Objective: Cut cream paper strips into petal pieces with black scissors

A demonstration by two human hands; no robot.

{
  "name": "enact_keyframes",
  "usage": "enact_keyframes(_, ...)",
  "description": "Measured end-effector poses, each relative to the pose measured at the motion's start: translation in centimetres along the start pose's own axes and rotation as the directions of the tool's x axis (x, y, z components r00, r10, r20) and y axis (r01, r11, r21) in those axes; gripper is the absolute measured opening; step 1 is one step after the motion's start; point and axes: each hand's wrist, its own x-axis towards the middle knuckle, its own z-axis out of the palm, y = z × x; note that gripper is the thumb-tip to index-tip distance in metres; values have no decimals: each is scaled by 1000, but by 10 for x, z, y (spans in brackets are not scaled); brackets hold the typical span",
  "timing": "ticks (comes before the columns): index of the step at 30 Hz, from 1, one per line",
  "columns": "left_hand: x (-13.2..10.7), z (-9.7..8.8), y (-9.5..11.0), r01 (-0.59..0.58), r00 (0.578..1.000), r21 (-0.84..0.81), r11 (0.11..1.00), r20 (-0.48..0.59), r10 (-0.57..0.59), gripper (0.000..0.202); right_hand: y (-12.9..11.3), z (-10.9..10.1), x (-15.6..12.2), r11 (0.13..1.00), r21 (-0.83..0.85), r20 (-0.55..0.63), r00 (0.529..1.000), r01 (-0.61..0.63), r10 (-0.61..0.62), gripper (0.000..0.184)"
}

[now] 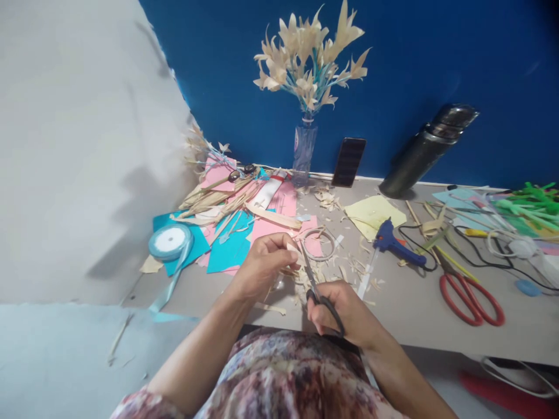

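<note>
My left hand (274,256) is closed, pinching a small pale piece of dried husk (293,250) between thumb and fingertips. In my right hand (340,305) is a pair of black-handled scissors (311,276), its blades pointing up and away beside the husk piece. Whether the blades touch the husk I cannot tell. Husk scraps (305,285) lie scattered on the table under both hands. Just beyond the scissor tips rests a roll of tape (319,243).
A blue glue gun (397,244) and red-handled scissors (471,299) lie to the right. Husk flowers (305,52) stand in a plastic bottle (304,148) by a phone (348,162) and a leaning flask (425,154). A ribbon spool (170,241) sits left, near coloured paper (229,244).
</note>
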Motion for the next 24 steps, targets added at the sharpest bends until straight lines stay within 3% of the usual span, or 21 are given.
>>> enact_keyframes(5,-1,-1,2,1,1000,-7,1000,26,0,16,8,2,3,998,63,-27,1000,-15,16,38)
enact_keyframes(8,-1,-1,1,-3,999,4,1000,55,3,16,4,2,7,993,107,-161,987,43,-26,36)
enact_keyframes(12,-2,2,0,-44,994,76,996,107,36,17,-9,1,13,970,114,-393,906,215,-155,30)
enact_keyframes(15,-2,4,1,-37,988,127,991,153,17,20,-19,2,17,964,52,-458,864,259,-208,20)
enact_keyframes(24,-1,8,-12,56,989,-122,991,142,-39,20,-19,9,24,930,212,-574,809,300,-130,19)
